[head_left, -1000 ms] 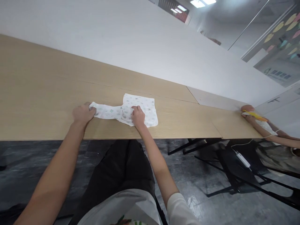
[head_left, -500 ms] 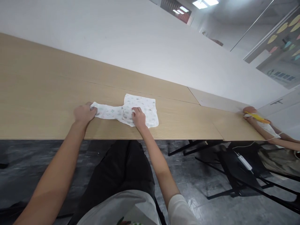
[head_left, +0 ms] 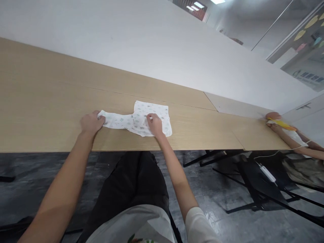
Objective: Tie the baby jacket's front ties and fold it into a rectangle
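Observation:
A small white garment with a tiny scattered print lies on the wooden table, its body folded into a rough square. One sleeve stretches out flat to the left. At the end of that sleeve, my left hand is closed on the cuff, thumb over the cloth. My right hand is over the body of the garment, fingers curled in with the thumb against them. No cloth is seen raised between those fingers; the hand covers part of the lower right of the garment.
The table runs along a white wall. At the far right, another person's hands are at a yellow and white item on the tabletop. Black folding chairs, one with a white power strip, stand below the table there.
My right hand has slid a little to the right across the garment's body. My left hand stays on the cuff, and the garment lies as before.

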The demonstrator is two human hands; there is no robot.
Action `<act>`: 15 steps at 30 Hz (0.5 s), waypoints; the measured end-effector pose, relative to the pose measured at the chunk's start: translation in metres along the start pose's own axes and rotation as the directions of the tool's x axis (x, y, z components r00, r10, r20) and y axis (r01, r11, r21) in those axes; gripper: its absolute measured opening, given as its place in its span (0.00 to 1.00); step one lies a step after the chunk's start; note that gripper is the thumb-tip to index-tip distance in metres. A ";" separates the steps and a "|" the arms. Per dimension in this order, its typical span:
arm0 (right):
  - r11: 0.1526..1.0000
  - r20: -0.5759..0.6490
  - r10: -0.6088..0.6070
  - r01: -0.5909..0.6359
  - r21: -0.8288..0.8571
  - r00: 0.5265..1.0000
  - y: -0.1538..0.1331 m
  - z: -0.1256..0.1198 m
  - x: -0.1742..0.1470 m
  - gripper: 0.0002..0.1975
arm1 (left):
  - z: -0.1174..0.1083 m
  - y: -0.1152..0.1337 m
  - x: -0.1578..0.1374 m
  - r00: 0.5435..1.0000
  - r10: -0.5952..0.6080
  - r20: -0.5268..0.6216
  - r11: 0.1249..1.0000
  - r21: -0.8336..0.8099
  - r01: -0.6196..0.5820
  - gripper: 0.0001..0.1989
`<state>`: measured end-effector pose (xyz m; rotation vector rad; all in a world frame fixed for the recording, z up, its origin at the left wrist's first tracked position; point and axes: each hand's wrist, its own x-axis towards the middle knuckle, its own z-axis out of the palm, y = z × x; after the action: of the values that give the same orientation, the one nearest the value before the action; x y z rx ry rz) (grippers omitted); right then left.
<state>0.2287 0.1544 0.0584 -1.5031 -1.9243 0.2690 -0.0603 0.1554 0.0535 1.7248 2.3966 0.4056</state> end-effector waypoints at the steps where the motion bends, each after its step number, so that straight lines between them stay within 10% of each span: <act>1: 0.999 -0.041 0.023 -0.021 0.044 0.999 0.008 -0.006 0.003 0.11 | 0.000 0.002 0.001 1.000 -0.017 -0.016 0.999 -0.039 0.017 0.29; 10: 0.796 0.046 0.273 -0.252 0.551 0.961 0.014 -0.033 0.024 0.13 | -0.029 0.097 -0.009 0.942 0.129 -0.310 0.694 -0.650 -0.309 0.22; 15: 0.514 0.245 0.320 -0.386 0.766 0.915 -0.015 -0.036 0.032 0.25 | -0.038 0.152 -0.026 0.783 0.594 -0.185 0.533 -0.640 -0.554 0.27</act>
<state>0.2354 0.1710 0.1059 -1.1983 -1.1838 1.2322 0.0746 0.1710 0.1365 2.0193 1.2551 1.1248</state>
